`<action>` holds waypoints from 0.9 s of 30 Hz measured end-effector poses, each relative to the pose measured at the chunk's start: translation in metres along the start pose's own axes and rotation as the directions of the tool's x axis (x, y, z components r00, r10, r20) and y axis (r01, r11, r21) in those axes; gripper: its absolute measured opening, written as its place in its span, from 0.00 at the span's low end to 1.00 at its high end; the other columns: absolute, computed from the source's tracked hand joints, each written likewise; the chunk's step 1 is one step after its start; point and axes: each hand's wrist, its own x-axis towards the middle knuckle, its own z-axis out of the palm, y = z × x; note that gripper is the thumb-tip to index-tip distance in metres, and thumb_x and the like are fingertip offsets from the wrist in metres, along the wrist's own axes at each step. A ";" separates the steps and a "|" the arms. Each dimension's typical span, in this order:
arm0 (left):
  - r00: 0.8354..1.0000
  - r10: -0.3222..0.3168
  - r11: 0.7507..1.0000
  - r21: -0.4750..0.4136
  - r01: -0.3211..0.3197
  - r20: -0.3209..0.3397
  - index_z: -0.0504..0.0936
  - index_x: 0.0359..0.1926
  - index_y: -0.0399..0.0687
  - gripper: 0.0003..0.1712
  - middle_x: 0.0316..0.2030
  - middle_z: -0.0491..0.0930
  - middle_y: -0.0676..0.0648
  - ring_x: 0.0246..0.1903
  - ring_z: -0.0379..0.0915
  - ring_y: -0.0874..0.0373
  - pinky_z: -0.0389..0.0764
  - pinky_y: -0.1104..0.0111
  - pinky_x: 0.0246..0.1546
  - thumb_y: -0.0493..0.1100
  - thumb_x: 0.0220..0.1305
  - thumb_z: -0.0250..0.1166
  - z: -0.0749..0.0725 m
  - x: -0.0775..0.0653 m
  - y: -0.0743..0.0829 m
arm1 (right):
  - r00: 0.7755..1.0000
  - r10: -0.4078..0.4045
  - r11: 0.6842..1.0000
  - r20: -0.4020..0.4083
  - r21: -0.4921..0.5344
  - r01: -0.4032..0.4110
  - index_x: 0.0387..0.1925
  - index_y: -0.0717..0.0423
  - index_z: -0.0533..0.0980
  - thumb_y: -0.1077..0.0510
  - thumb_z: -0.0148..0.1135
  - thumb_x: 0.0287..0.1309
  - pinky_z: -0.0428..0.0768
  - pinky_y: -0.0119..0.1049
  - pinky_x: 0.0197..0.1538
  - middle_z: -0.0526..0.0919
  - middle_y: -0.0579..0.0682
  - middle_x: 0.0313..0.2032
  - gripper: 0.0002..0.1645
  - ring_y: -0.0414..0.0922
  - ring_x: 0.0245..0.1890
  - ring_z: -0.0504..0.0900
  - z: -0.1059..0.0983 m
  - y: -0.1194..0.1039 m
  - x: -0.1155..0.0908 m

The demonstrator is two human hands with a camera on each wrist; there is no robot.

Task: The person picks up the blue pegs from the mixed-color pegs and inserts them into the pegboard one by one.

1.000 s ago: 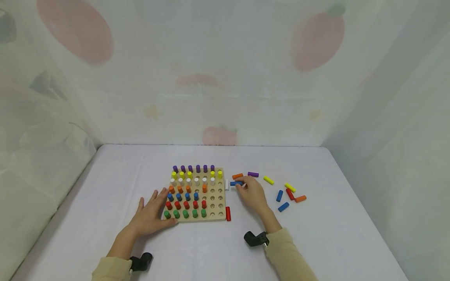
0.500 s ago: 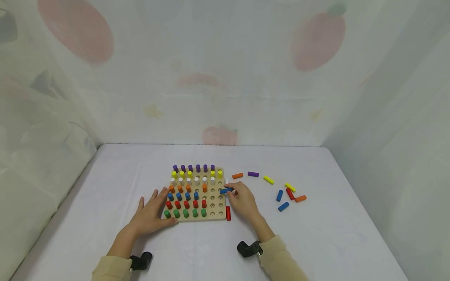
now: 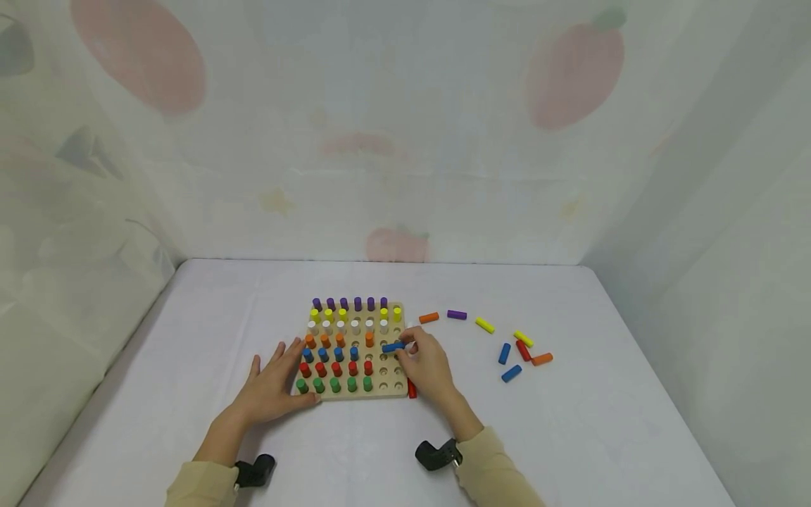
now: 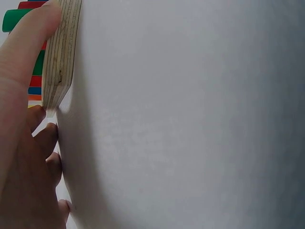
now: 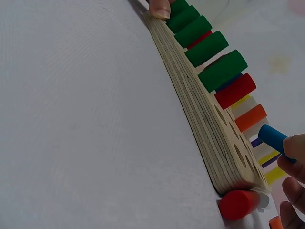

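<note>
A wooden pegboard (image 3: 388,394) carries rows of purple, yellow, white, orange, blue, red and green pegs. My left hand (image 3: 269,389) lies spread at its near left corner, thumb on the front edge and fingertips along the left side. In the left wrist view the thumb (image 4: 31,40) presses at the board's edge near a green peg (image 4: 13,20). Between thumb and fingers, my right hand (image 3: 431,366) pinches a blue peg (image 3: 393,347), held sideways over the holes on the right half. The right wrist view shows the blue peg (image 5: 274,137) above the board (image 5: 195,109).
Right of the board lie loose pegs: orange (image 3: 429,317), purple (image 3: 457,315), yellow (image 3: 484,325), blue (image 3: 511,373), red (image 3: 522,350) and others. A red peg (image 5: 236,205) and a white peg (image 5: 263,201) lie against the board's right side. White cloth covers the table (image 3: 355,451).
My right hand has carried the blue peg leftward and slightly nearer, from beside the board to over its right-hand holes. The left hand stays where it was.
</note>
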 end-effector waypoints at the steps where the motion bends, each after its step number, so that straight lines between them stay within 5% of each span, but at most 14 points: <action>1: 1.000 0.000 1.000 0.002 0.000 -0.001 0.53 0.70 0.48 0.62 0.70 0.52 0.41 0.69 0.40 0.38 0.32 0.35 0.61 0.70 0.38 0.68 0.000 0.000 0.000 | 1.000 0.001 1.000 -0.002 0.005 -0.001 0.40 0.51 0.74 0.58 0.65 0.53 0.69 0.25 0.29 0.80 0.44 0.33 0.12 0.40 0.28 0.73 0.001 -0.001 0.000; 27: 1.000 0.008 1.000 0.000 -0.008 -0.010 0.53 0.70 0.48 0.62 0.70 0.52 0.41 0.69 0.40 0.38 0.32 0.35 0.61 0.70 0.39 0.68 0.002 -0.001 -0.001 | 0.995 -0.099 0.993 0.018 -0.064 0.100 0.39 0.48 0.77 0.56 0.65 0.53 0.65 0.23 0.27 0.76 0.40 0.28 0.10 0.35 0.26 0.65 0.022 -0.016 0.005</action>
